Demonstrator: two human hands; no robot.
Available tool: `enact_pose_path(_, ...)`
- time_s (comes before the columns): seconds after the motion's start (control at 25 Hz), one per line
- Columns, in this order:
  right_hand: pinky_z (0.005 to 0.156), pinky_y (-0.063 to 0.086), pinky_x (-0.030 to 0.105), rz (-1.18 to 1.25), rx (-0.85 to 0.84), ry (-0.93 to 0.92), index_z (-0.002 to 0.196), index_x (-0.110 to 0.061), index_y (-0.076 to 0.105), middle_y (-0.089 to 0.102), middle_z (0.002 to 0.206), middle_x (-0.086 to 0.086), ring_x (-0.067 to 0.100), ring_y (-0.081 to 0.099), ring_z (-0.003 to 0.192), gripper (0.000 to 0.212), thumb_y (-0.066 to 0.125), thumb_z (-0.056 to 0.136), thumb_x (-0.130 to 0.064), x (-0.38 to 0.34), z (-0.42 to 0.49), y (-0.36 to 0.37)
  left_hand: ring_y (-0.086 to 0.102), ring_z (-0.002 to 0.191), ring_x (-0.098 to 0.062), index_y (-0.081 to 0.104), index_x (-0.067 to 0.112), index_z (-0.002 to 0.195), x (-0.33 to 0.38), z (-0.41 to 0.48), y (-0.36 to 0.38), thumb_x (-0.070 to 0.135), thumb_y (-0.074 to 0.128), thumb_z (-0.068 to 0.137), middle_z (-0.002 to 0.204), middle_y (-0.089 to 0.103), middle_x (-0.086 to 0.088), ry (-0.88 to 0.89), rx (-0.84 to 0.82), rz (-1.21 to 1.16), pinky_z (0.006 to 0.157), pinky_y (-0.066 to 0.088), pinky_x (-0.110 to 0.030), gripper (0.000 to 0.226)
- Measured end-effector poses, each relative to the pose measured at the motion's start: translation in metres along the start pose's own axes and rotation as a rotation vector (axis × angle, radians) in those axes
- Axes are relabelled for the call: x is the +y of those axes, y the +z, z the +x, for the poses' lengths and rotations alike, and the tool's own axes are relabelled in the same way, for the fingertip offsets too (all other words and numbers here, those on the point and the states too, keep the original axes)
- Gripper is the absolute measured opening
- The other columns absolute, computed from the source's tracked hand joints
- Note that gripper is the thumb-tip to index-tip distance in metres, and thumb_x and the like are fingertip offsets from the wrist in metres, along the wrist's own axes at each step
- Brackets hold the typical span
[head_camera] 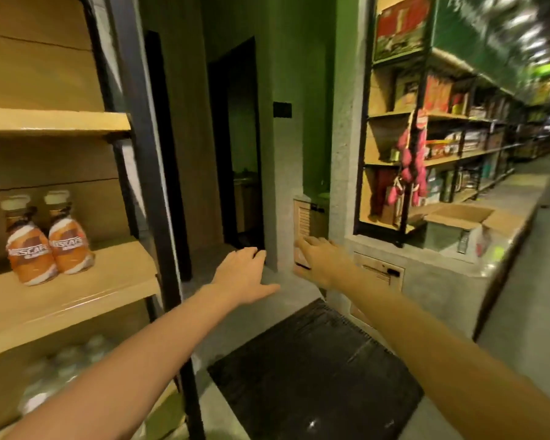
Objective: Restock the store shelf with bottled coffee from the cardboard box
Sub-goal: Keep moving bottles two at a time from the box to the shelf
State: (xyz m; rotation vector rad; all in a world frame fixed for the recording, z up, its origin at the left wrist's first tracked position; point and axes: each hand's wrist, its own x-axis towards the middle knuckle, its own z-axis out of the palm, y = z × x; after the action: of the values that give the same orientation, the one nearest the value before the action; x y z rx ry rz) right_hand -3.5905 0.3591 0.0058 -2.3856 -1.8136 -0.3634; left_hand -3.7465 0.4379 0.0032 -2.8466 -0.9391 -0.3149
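Fingers: both hands hold nothing; the left hand is loosely spread, the right hand stretched straight forward.
Bottles: two coffee bottles stand upright and touching on the shelf, far left.
Box: the open cardboard box sits on the ledge, well right of both hands.
Risk: the view is smeared, so a hurried reach may clip the shelf post or fumble a bottle.

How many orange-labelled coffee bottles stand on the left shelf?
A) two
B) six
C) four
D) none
A: exactly two coffee bottles stand side by side on the shelf board, with no other orange-labelled bottle beside them.
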Motion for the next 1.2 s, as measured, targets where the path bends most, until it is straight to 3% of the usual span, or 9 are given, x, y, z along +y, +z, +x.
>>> enact_pose_path(0.24, 0.115, 0.021, 0.050, -0.053, -0.092, 0.337, 0.145, -0.018, 0.027, 0.030, 0.152, 0.007, 0.030, 0.028, 0.140, 0.066, 0.051, 0.090, -0.047, 0.183, -0.092, -0.004, 0.039, 0.131, -0.029, 0.031, 0.017, 0.144, 0.186, 0.082, 0.008, 0.050, 0.054, 0.087, 0.144, 0.041, -0.010, 0.196, -0.117, -0.187, 0.108, 0.032, -0.044, 0.069)
enact_pose_path(0.4, 0.112, 0.027, 0.049, -0.108, -0.090, 0.402, 0.143, -0.015, 0.033, 0.035, 0.149, 0.010, 0.032, 0.034, 0.136, 0.062, 0.052, 0.091, -0.045, 0.310, -0.151, -0.028, 0.048, 0.124, -0.024, 0.041, 0.022, 0.136, 0.315, 0.144, 0.022, 0.054, 0.059, 0.082, 0.138, 0.049, -0.004, 0.275, -0.148, -0.276, 0.098, 0.040, -0.042, 0.065)
enact_pose_path(0.6, 0.111, 0.026, 0.048, -0.189, -0.106, 0.438, 0.145, -0.014, 0.029, 0.031, 0.152, 0.009, 0.031, 0.032, 0.138, 0.065, 0.050, 0.091, -0.045, 0.455, -0.189, -0.047, 0.032, 0.138, -0.031, 0.023, 0.014, 0.148, 0.455, 0.224, 0.030, 0.058, 0.056, 0.083, 0.153, 0.028, -0.011, 0.230, -0.218, -0.269, 0.108, 0.033, -0.045, 0.085)
enact_pose_path(0.92, 0.109, 0.030, 0.048, -0.240, -0.155, 0.474, 0.144, -0.011, 0.027, 0.032, 0.149, 0.011, 0.033, 0.034, 0.134, 0.069, 0.052, 0.090, -0.046, 0.630, -0.190, -0.034, 0.036, 0.135, -0.031, 0.025, 0.014, 0.146, 0.603, 0.341, 0.054, 0.062, 0.056, 0.079, 0.151, 0.032, -0.011, 0.224, -0.136, -0.294, 0.108, 0.035, -0.048, 0.087)
enact_pose_path(1.2, 0.111, 0.028, 0.047, -0.256, -0.200, 0.488, 0.145, -0.011, 0.025, 0.026, 0.153, 0.009, 0.032, 0.030, 0.137, 0.071, 0.052, 0.090, -0.046, 0.798, -0.121, 0.002, 0.045, 0.125, -0.030, 0.037, 0.012, 0.138, 0.693, 0.501, 0.099, 0.069, 0.055, 0.075, 0.141, 0.043, -0.012, 0.253, -0.051, -0.273, 0.099, 0.043, -0.043, 0.087)
